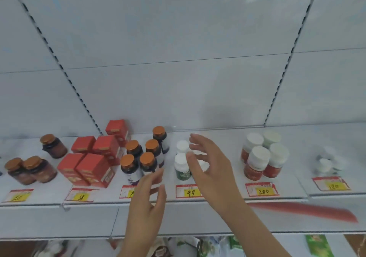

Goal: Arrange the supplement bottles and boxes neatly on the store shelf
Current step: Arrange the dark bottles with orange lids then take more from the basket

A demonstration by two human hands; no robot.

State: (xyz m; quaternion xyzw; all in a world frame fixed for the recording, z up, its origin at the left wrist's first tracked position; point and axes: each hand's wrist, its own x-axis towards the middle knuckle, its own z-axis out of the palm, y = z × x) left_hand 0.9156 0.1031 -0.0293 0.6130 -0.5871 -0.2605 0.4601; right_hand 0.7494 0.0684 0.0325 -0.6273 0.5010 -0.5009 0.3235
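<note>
Both hands are hovering open over the shelf [227, 196], gripping nothing: the right hand [210, 169] is spreading its fingers around the green-labelled white-capped bottles [181, 164], the left hand [147, 195] is reaching toward the orange-capped dark bottles [142, 157]. Most groups are already sitting clustered near the front edge; the red boxes [93, 161] are looking skewed. Bare room is lying behind, toward the back edge.

Two bare arms come up from the bottom edge. The left hand [147, 195] and the right hand [210, 165] wear no gloves, rings or watch. No sleeves show; both forearms are bare all the way down. The fingernails are short and plain.
</note>
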